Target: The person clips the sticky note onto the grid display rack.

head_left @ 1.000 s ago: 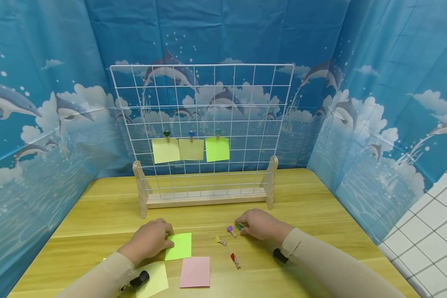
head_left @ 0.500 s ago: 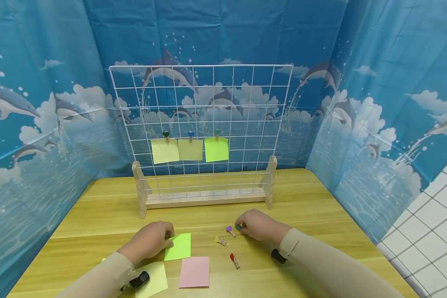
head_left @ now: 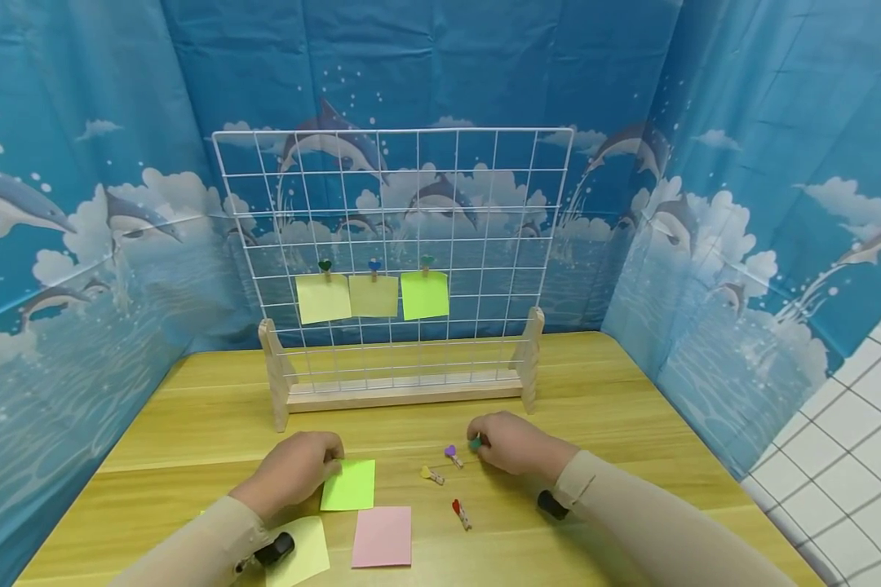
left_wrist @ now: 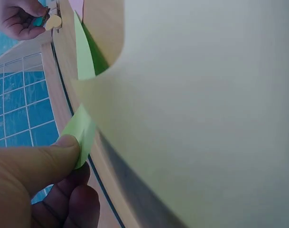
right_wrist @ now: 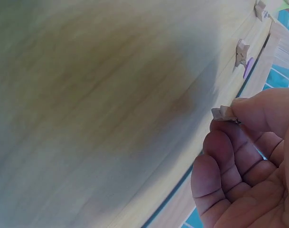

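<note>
My left hand pinches the upper left edge of a bright green sticky note between thumb and fingers. In the left wrist view that note bends a little under the thumb. Over on the right, my right hand pinches a small wooden clothespin with a teal heart. The right wrist view shows the clothespin's wooden end poking out between thumb and forefinger, close over the table. Beside this hand lie clothespins with a purple heart, a yellow heart and a red heart.
A white wire grid in a wooden stand stands behind the hands. Clothespins hold a pale yellow note, a darker yellow note and a green note on it. A pink note and a yellow note lie in front.
My right hand has shifted slightly to the right and away from the purple clothespin, carrying the teal one. My left hand has moved only slightly, still pinching the green note.
</note>
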`<move>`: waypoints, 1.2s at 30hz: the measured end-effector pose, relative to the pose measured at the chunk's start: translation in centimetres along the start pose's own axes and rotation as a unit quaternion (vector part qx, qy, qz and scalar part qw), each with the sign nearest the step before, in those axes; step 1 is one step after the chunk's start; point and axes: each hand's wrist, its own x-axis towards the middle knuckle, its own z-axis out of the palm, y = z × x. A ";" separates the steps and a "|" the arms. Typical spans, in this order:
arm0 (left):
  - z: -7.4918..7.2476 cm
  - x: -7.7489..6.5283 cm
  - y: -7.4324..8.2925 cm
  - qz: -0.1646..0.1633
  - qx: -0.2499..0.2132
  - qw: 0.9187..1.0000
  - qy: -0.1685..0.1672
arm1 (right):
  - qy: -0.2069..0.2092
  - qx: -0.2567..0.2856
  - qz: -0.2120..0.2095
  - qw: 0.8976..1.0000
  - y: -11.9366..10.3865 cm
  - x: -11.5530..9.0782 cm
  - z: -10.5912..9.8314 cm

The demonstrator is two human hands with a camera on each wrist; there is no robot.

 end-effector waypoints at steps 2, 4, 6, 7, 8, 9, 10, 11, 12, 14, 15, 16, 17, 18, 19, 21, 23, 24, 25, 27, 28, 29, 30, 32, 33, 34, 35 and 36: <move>-0.3 0.0 0.2 -0.002 -0.004 1.000 0.002 | 0.001 0.010 0.003 1.000 0.0 -0.2 -0.1; -0.5 0.0 0.3 -0.003 -0.005 1.000 0.004 | 0.002 0.014 0.003 1.000 0.0 -0.3 -0.2; -0.7 0.0 0.4 -0.003 -0.008 1.000 0.007 | 0.003 0.018 0.000 1.000 -0.1 -0.4 -0.3; -0.8 0.0 0.5 -0.004 -0.010 1.000 0.009 | 0.005 0.020 -0.001 1.000 0.0 -0.5 -0.3; -0.9 0.1 0.6 -0.004 -0.010 1.000 0.010 | 0.005 0.019 -0.002 1.000 0.0 -0.5 -0.3; -1.0 0.1 0.6 -0.003 -0.011 1.000 0.012 | 0.005 0.018 -0.004 1.000 0.1 -0.6 -0.3; -1.1 0.2 0.7 -0.005 -0.014 1.000 0.012 | 0.006 0.018 -0.004 1.000 0.1 -0.6 -0.3; -1.2 0.3 0.7 -0.006 -0.016 1.000 0.012 | 0.006 0.019 -0.005 1.000 0.1 -0.6 -0.4; -1.3 0.4 0.8 -0.009 -0.018 1.000 0.011 | 0.006 0.018 -0.005 1.000 0.2 -0.7 -0.3; -1.4 0.7 0.9 -0.012 -0.021 1.000 0.013 | 0.006 0.017 -0.004 1.000 0.3 -0.7 -0.3; -1.5 0.8 1.0 -0.012 -0.021 1.000 0.014 | 0.005 0.020 -0.003 1.000 0.3 -0.8 -0.4; -1.6 1.0 1.1 -0.013 -0.023 1.000 0.016 | 0.004 0.019 -0.003 1.000 0.3 -0.9 -0.4; -1.7 1.1 1.2 -0.013 -0.022 0.999 0.019 | 0.004 0.023 -0.003 1.000 0.3 -0.9 -0.4; -1.8 1.2 1.4 -0.012 -0.023 0.999 0.022 | 0.003 0.025 -0.002 1.000 0.3 -1.0 -0.5; -1.8 1.4 1.5 -0.011 -0.024 0.999 0.025 | 0.002 0.029 -0.003 1.000 0.4 -1.0 -0.5; -2.0 1.7 1.7 -0.007 -0.027 0.999 0.030 | -0.001 0.034 -0.003 0.999 0.4 -1.1 -0.6; -2.1 2.0 1.9 -0.005 -0.031 0.999 0.032 | -0.003 0.039 -0.006 0.999 0.5 -1.2 -0.6; -2.1 2.2 2.0 -0.004 -0.034 0.999 0.033 | -0.003 0.039 -0.007 0.999 0.5 -1.3 -0.6; -2.2 2.4 2.1 -0.003 -0.036 0.999 0.033 | -0.004 0.042 -0.009 0.999 0.5 -1.3 -0.6; -2.4 2.8 2.5 0.003 -0.044 0.998 0.037 | -0.003 0.047 -0.012 0.999 0.6 -1.4 -0.6; -2.6 3.0 2.7 0.006 -0.048 0.998 0.039 | -0.003 0.049 -0.013 0.999 0.6 -1.5 -0.7; -2.7 3.1 2.9 0.011 -0.053 0.998 0.042 | -0.004 0.053 -0.014 0.999 0.6 -1.6 -0.7; -2.9 3.4 3.2 0.016 -0.056 0.997 0.046 | -0.004 0.056 -0.014 0.998 0.6 -1.6 -0.8; -3.2 3.8 3.6 0.025 -0.063 0.996 0.050 | -0.003 0.062 -0.016 0.998 0.7 -1.7 -0.8; -3.3 4.0 3.8 0.030 -0.064 0.996 0.053 | -0.003 0.064 -0.015 0.998 0.7 -1.8 -0.8; -3.4 4.2 4.0 0.033 -0.063 0.996 0.055 | -0.004 0.064 -0.015 0.998 0.7 -1.8 -0.8; -3.6 4.5 4.2 0.036 -0.064 0.996 0.056 | -0.004 0.066 -0.013 0.998 0.7 -1.8 -0.8; -3.7 4.7 4.4 0.038 -0.062 0.996 0.058 | -0.004 0.065 -0.012 0.998 0.8 -1.9 -0.8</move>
